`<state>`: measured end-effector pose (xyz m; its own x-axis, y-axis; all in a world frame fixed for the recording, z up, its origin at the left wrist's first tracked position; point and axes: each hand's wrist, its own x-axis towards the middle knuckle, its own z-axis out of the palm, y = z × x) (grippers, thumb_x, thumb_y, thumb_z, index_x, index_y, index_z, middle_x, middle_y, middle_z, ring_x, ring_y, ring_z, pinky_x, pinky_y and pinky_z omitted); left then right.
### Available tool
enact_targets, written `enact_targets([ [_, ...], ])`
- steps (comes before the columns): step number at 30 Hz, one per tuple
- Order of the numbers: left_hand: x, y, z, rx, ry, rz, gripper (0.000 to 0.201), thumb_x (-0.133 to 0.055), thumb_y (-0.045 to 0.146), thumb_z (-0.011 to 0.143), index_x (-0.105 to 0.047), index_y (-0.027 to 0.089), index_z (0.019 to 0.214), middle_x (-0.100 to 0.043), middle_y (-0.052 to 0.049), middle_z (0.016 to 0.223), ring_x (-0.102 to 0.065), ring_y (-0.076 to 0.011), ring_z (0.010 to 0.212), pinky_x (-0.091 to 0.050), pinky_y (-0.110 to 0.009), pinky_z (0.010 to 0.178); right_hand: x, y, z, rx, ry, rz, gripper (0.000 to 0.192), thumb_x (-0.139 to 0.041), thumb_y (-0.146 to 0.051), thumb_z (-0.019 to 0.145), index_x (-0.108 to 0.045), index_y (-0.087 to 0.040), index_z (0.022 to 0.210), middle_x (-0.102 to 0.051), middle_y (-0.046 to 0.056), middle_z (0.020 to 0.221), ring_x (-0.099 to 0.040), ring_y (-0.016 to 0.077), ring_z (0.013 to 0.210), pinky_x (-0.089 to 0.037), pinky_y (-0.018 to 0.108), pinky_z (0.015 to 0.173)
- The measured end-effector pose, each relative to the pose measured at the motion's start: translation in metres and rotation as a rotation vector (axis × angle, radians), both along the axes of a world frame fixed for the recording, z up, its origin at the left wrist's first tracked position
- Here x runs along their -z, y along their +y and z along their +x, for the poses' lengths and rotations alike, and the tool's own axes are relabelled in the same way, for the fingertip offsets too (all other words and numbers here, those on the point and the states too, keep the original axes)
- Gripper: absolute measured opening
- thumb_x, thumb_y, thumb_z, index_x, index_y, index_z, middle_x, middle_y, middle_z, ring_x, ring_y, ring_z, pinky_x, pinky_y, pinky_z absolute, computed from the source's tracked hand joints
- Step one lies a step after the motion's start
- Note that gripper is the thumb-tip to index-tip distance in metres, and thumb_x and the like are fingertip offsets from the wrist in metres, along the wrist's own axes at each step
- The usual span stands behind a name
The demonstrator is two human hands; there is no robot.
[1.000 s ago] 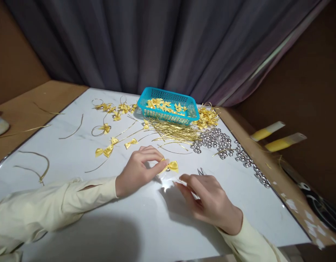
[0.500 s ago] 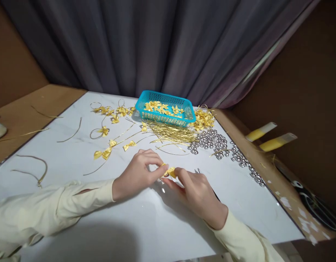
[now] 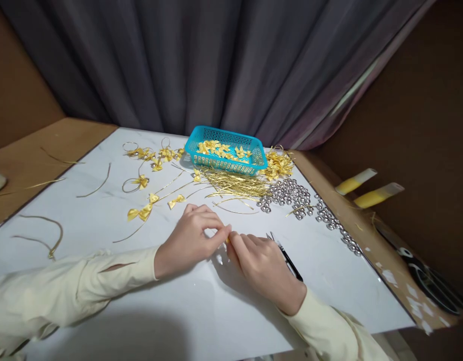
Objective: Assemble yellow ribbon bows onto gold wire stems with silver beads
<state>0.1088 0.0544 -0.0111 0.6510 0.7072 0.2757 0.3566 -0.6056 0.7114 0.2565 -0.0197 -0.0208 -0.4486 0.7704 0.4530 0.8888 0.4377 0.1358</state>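
Observation:
Fingertips of my left hand (image 3: 192,238) and my right hand (image 3: 259,265) meet above the white tabletop (image 3: 171,311), both pinched on a small yellow ribbon bow (image 3: 227,241). The fingers cover nearly all of the bow; only a sliver of yellow shows. Thread snips (image 3: 287,258) with a black handle lie just beyond my right hand. Past my left hand are loose yellow bows (image 3: 177,201) and a pair of bows (image 3: 140,213) near a gold cord. A pile of gold cords (image 3: 235,183) lies farther back.
A blue plastic basket (image 3: 226,148) holding yellow bows stands at the back. Silver bell-like pieces (image 3: 291,193) spread along the right, beside heaped bows (image 3: 278,164). Two yellow-filled tubes (image 3: 380,195) and black scissors (image 3: 430,283) lie at the right edge. Dark curtain (image 3: 201,65) hangs behind.
My right hand has moved slightly left and closed further over the bow, which is now mostly hidden. More of the snips shows. My left hand has barely moved.

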Motion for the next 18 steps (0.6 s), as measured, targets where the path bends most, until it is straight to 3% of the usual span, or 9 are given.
enact_targets([
  [3,-0.002,0.004,-0.001,0.025,-0.068,-0.138,0.034,-0.046,0.028,0.088,-0.063,0.018,0.061,-0.067,0.000,0.065,-0.058,-0.0171,0.076,-0.035,-0.033,0.081,0.001,0.000,0.005,-0.010,0.211,-0.149,0.022,-0.032,-0.013,0.092,-0.050,-0.016,0.079,-0.051,-0.002,0.055,-0.043,0.0104,0.043,-0.024,0.025,0.043],
  [7,-0.008,0.012,-0.003,-0.015,-0.202,-0.417,0.029,-0.042,0.030,0.089,-0.066,0.018,0.078,-0.069,-0.003,0.089,-0.060,-0.0177,0.089,-0.042,-0.030,0.084,-0.001,0.001,0.014,0.054,0.841,-0.395,0.020,-0.037,-0.026,0.094,-0.053,-0.018,0.083,-0.047,-0.004,0.055,-0.041,0.0085,0.046,-0.033,0.020,0.048],
  [11,-0.015,0.017,-0.005,0.089,-0.220,-0.483,0.024,-0.042,0.026,0.089,-0.065,0.019,0.087,-0.067,-0.003,0.095,-0.059,-0.0177,0.094,-0.045,-0.030,0.085,-0.004,0.006,0.019,0.053,1.344,-0.599,0.023,-0.046,-0.038,0.090,-0.056,-0.018,0.085,-0.043,-0.005,0.051,-0.035,0.0079,0.044,-0.029,0.021,0.044],
  [14,-0.018,0.016,-0.006,0.182,-0.209,-0.465,0.023,-0.043,0.026,0.090,-0.065,0.018,0.090,-0.066,-0.004,0.092,-0.059,-0.0162,0.092,-0.045,-0.028,0.084,-0.004,0.007,0.019,0.034,1.519,-0.690,0.024,-0.050,-0.041,0.087,-0.056,-0.018,0.083,-0.044,-0.005,0.051,-0.028,0.0059,0.041,-0.021,0.020,0.040],
  [18,-0.017,0.015,-0.007,0.228,-0.166,-0.412,0.021,-0.047,0.029,0.089,-0.065,0.019,0.095,-0.066,-0.002,0.094,-0.059,-0.0155,0.091,-0.044,-0.027,0.081,-0.004,0.006,0.017,0.043,1.574,-0.718,0.024,-0.053,-0.041,0.085,-0.057,-0.018,0.081,-0.046,-0.005,0.051,-0.029,0.0057,0.042,-0.020,0.019,0.040],
])
